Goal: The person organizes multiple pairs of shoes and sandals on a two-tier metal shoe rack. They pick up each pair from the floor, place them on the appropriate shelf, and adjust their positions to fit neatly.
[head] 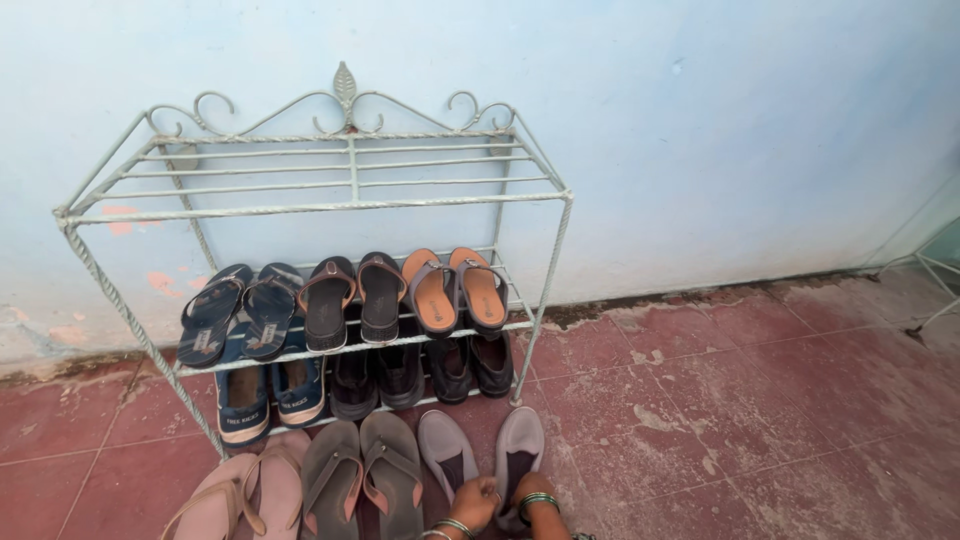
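A pale metal shoe rack (545, 262) stands against a light blue wall. Its middle shelf carries dark blue sandals (228, 310), brown slip-ons (353, 297) and orange-soled sandals (458, 289). The bottom shelf holds blue shoes (268, 392) and black shoes (430, 368). On the floor in front lie pink sandals (247, 492), grey-brown flip-flops (362, 478) and a pair of grey slippers (482, 450). My left hand (472, 501) rests on the left grey slipper. My right hand (531, 494), with bangles at the wrist, touches the right grey slipper. The grip itself is partly hidden at the frame's lower edge.
The rack's top shelf (350, 170) is bare bars with a scrolled ornament above. The floor is worn dark red tile (720, 400). A thin white metal frame leg (940, 275) shows at the far right.
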